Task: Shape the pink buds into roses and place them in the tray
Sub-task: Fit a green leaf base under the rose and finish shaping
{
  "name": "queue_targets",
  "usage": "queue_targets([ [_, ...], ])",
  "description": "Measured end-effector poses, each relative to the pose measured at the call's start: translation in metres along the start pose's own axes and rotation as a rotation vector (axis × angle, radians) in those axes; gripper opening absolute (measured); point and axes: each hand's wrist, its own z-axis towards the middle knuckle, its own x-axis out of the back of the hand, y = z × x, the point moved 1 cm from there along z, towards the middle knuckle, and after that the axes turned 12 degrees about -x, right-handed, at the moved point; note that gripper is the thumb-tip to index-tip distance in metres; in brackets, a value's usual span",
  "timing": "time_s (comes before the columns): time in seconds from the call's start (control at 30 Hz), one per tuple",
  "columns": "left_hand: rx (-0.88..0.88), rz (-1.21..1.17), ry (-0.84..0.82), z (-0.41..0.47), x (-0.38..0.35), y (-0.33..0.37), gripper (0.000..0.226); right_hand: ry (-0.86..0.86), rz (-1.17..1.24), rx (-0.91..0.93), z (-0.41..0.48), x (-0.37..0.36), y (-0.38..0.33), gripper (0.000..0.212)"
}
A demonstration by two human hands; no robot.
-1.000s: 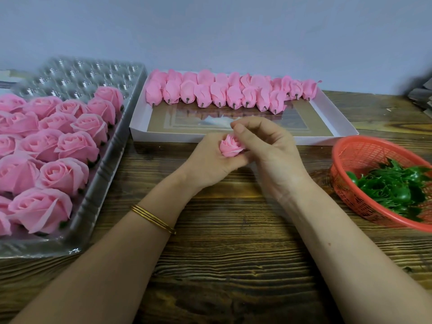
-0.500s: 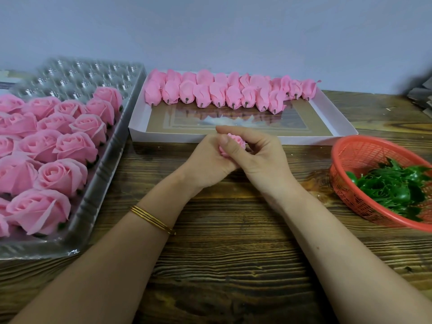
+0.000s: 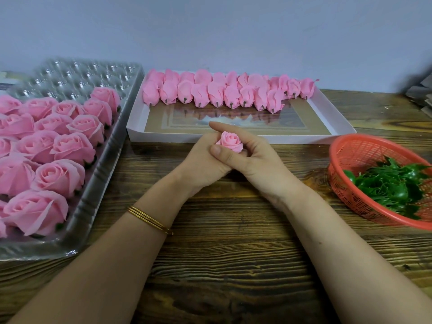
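Nearest to us, the dark, grainy wooden table (image 3: 233,265) carries both forearms, the left one wearing thin gold bangles (image 3: 149,219) above the wrist. Farther in, at the table's middle, we find the hands pressed together around one small pink foam rose bud (image 3: 230,140). The left hand (image 3: 201,164) grips it from below and the left; its fingers are hidden, so we cannot tell how they lie. The right hand (image 3: 254,160) pinches the bud, with the thumb lying across its near side and the forefinger arched round its far side. The bud stands upright, its rolled centre facing us, held just above the table. To the left, a clear moulded plastic tray (image 3: 93,206) holds finished open pink roses (image 3: 60,176), packed close in rows over its near part; the far cells show bare. To the right, a red plastic mesh basket (image 3: 339,164) contains green plastic leaf pieces (image 3: 392,185). Just beyond the hands lies a shallow white cardboard box (image 3: 177,137), and along its far side is a close row of unshaped pink buds (image 3: 222,92) with dark stubs pointing towards us. Behind all stands a plain pale blue-grey wall (image 3: 210,31).
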Motion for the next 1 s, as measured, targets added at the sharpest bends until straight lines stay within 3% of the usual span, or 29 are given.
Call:
queue_targets([
  [0.13,-0.016,0.030,-0.055,-0.001,0.001,0.002,0.006,-0.029,-0.006,-0.043,0.000,0.004,-0.001,0.049],
  [0.23,-0.013,0.032,-0.133,-0.002,0.002,0.001,0.021,-0.070,0.023,-0.099,0.000,0.010,-0.001,0.058],
  [0.37,0.056,-0.151,-0.129,-0.002,-0.003,-0.002,0.025,-0.138,0.286,-0.124,0.001,0.017,-0.004,0.054],
  [0.47,0.083,-0.261,-0.185,-0.001,-0.005,-0.004,0.041,-0.133,0.400,-0.075,0.001,0.018,-0.007,0.070],
  [0.7,0.153,-0.372,-0.284,-0.002,-0.005,-0.006,0.013,-0.153,0.300,-0.011,0.001,0.012,-0.005,0.027],
  [1.0,0.230,-0.452,-0.288,-0.002,-0.003,-0.007,0.025,-0.257,0.260,-0.020,0.000,0.012,-0.005,0.029],
])
